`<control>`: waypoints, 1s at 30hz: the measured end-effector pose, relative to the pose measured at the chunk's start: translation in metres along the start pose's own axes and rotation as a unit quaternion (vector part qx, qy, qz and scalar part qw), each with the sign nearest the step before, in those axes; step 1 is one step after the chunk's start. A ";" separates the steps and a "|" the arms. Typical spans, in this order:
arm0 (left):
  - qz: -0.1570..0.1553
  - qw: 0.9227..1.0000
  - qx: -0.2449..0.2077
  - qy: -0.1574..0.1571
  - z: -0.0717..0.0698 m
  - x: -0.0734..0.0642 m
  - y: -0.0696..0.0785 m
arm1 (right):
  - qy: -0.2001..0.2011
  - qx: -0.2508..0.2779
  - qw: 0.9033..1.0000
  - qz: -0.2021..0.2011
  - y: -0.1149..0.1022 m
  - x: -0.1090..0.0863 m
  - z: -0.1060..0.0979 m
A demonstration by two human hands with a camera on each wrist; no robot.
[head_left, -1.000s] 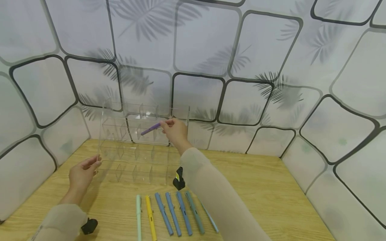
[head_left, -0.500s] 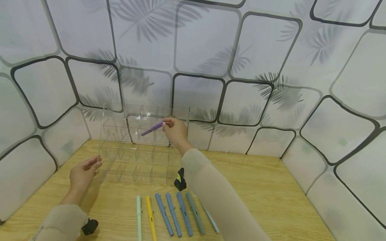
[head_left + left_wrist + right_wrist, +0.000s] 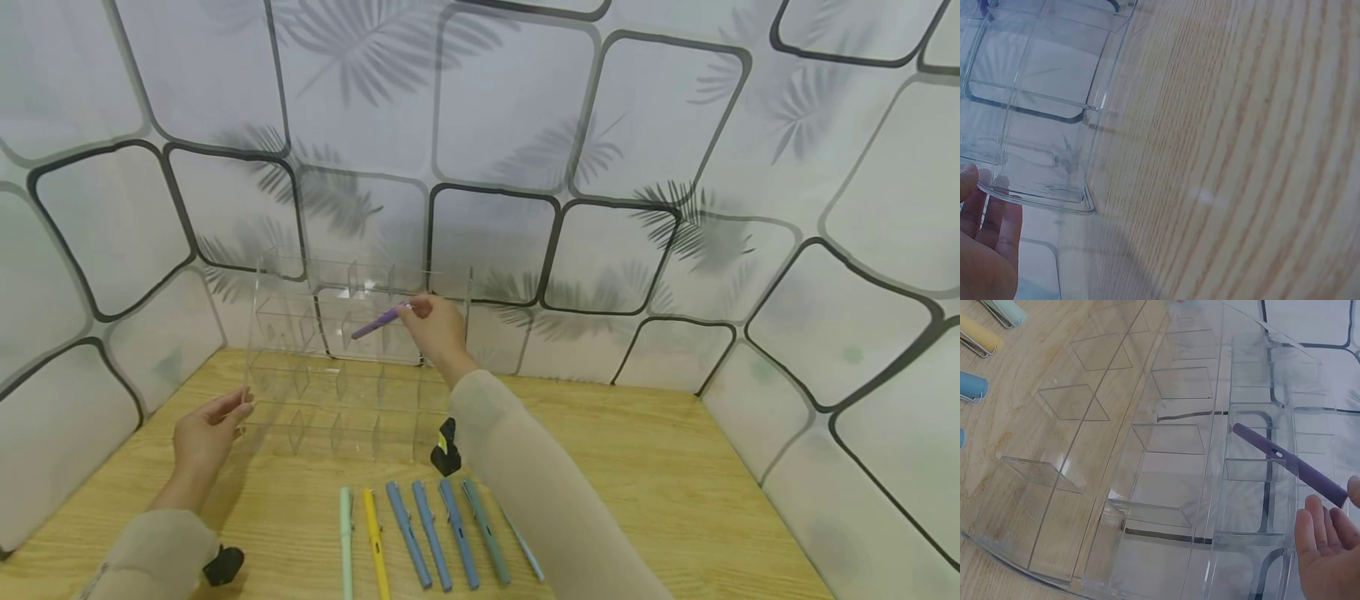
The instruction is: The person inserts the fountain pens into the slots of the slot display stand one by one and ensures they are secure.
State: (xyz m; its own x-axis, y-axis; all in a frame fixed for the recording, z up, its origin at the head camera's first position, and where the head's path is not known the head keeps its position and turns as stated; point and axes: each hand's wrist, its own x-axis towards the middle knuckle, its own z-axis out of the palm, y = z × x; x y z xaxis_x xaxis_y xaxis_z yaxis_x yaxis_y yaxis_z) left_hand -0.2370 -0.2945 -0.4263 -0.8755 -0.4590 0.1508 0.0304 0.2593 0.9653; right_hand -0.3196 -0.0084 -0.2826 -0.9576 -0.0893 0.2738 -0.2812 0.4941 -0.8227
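Head view, far left: saw a cream sleeve [image 3: 146, 546] with a small black thing [image 3: 223, 565] just beside it. Next, saw the left hand [image 3: 202, 437], with fingers pinching the left edge of a tall clear rack [image 3: 339, 385]. Saw the same pinch in the left wrist view, with the thumb on one side of the see-through edge and fingers on the other. Found the rack standing on the wooden worktop [image 3: 637, 467], with rows of little slots split by thin clear walls.

In front of the rack, spotted a mint pen [image 3: 346, 542] lying flat, then a yellow pen [image 3: 377, 542]. Higher up, spotted a purple pen [image 3: 377, 320] in the air by the upper rows, tilted, with the left end low. Could not tell if touching the rack or not. Back down on the worktop, counted three blue pens [image 3: 408, 533], side by side and apart.

Next to the right, saw the right hand [image 3: 435, 329], with thumb and fingers grasping the high end of the purple pen. Below, saw another black thing [image 3: 446, 447], then a grey-green pen [image 3: 486, 533]. Last, found a light blue pen [image 3: 522, 544], partly hidden by the right sleeve [image 3: 555, 483].
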 end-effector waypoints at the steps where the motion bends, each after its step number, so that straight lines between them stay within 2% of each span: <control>1: -0.002 1.000 0.003 0.000 0.000 0.000 0.000 | 0.001 -0.003 1.000 0.000 0.000 0.000 0.000; 8: -0.011 1.000 0.011 0.001 0.001 0.000 0.001 | 0.000 0.010 1.000 -0.005 -0.001 0.000 0.000; 30: -0.011 1.000 0.021 -0.011 0.000 -0.001 0.000 | 0.001 -0.006 1.000 -0.028 0.000 0.003 0.000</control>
State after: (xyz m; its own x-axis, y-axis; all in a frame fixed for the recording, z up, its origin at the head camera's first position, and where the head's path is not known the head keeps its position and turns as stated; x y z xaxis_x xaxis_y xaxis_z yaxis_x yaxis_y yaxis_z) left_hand -0.2357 -0.2943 -0.4263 -0.8862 -0.4461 0.1253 -0.0078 0.2848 0.9585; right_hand -0.3222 -0.0083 -0.2818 -0.9401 -0.1148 0.3211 -0.3341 0.4989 -0.7997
